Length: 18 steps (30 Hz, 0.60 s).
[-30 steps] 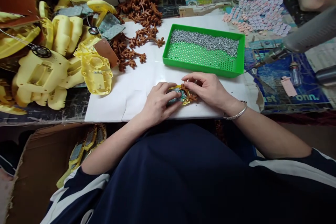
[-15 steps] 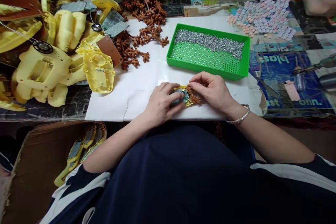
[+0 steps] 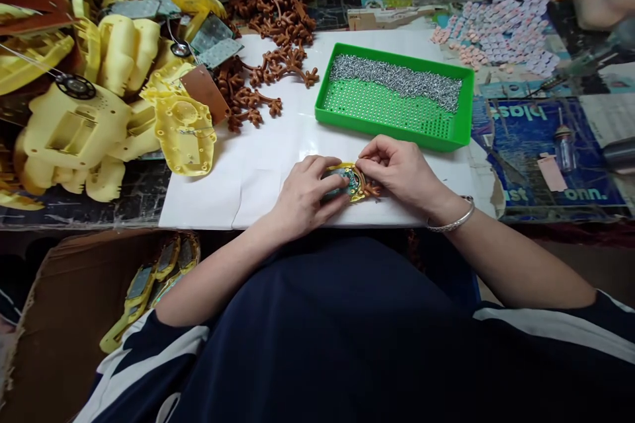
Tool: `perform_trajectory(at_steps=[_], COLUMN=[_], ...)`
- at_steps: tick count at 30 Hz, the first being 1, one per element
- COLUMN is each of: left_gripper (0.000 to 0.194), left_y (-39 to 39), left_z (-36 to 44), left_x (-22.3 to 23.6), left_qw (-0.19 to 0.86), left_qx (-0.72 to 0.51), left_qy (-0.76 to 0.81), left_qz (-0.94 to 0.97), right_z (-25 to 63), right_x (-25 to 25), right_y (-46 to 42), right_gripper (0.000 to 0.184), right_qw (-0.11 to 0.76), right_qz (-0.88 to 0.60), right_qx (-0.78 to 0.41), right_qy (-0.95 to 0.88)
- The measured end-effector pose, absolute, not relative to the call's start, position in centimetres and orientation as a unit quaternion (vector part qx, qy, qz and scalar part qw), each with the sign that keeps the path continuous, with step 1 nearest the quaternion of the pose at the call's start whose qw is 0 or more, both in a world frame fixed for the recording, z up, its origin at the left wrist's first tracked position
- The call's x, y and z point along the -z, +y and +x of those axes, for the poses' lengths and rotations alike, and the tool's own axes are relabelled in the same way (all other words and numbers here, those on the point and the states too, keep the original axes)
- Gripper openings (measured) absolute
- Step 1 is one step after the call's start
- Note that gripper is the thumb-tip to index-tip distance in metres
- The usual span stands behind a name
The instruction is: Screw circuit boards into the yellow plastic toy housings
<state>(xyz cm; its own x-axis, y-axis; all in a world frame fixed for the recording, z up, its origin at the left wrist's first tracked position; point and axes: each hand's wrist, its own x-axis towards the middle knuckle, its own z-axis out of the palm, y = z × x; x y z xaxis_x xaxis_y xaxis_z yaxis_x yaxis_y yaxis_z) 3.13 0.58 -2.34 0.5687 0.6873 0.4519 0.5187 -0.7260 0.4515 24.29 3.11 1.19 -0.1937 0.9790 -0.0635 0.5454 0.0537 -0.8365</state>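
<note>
My left hand (image 3: 310, 195) is curled over a yellow plastic shell (image 3: 357, 197) and holds it down on the white sheet. A green circuit board (image 3: 337, 184) sits in the shell, partly covered by my fingers. My right hand (image 3: 397, 168) pinches a brown antler-shaped plastic part (image 3: 370, 188) at the shell's right end. The fingertips hide where the brown part meets the shell. Just beyond my hands stands a green perforated tray (image 3: 391, 135) with a heap of small silver screws (image 3: 391, 76) along its far side.
Yellow toy shells (image 3: 74, 132) are piled at the left, beside a heap of brown antler parts (image 3: 272, 20). Small pale pieces (image 3: 516, 26) lie at the far right. A screwdriver (image 3: 564, 145) is at the right. An open cardboard box (image 3: 64, 317) holds more shells below the table edge.
The blurred grey power tool at the right has swung up and away. My right fingers have shifted slightly on the brown part, while my left hand keeps its hold. The view has moved a little.
</note>
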Motion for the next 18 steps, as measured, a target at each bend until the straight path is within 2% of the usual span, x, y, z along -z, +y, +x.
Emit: perform_trajectory(at_steps=[5, 9, 12, 15, 18], left_gripper=[0.025, 0.039, 0.035, 0.034, 0.039], left_y=[0.5, 0.4, -0.2, -1.8, -4.6], left_z=[3.0, 3.4, 1.9, -3.2, -10.8], left_x=[2.2, 2.2, 1.0, -1.6, -4.8], left_qw=[0.148, 0.166, 0.194, 0.284, 0.416], left_qx=[-0.284, -0.252, -0.277, -0.297, -0.24], left_qy=[0.362, 0.368, 0.376, 0.418, 0.504], left_qz=[0.875, 0.879, 0.863, 0.81, 0.718], right_z=[25.1, 25.2, 25.3, 25.7, 26.0], right_x=[-0.7, -0.5, -0.8, -1.3, -1.4], right_y=[2.9, 2.5, 2.2, 2.0, 2.0], right_gripper=[0.011, 0.015, 0.02, 0.016, 0.011], right_qw=[0.264, 0.263, 0.29, 0.316, 0.312], right_qz=[-0.542, -0.553, -0.549, -0.549, -0.536], right_qx=[-0.324, -0.283, -0.284, -0.277, -0.265], right_qy=[-0.729, -0.738, -0.73, -0.723, -0.739])
